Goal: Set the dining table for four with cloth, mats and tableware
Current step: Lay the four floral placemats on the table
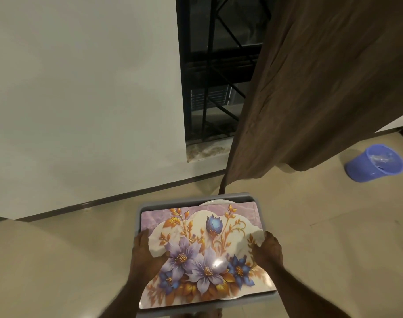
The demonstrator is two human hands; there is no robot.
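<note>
Beige floor tiles and a pale wall lie beyond a grey rectangular plastic tray [142, 208], which is carried level by both side rims. A glossy floral place mat [202, 253] is laid flat on the tray over a white plate [215, 202], likely for carrying to the table; the left hand [142, 253] and right hand [268, 250] are curled round the tray's rims, thumbs on the mat.

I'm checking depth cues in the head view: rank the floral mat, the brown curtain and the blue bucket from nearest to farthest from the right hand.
1. Floral mat: touching the right hand, on the grey tray.
2. Brown curtain: hanging ahead, its hem beyond the tray.
3. Blue bucket: on the floor, far right.
</note>
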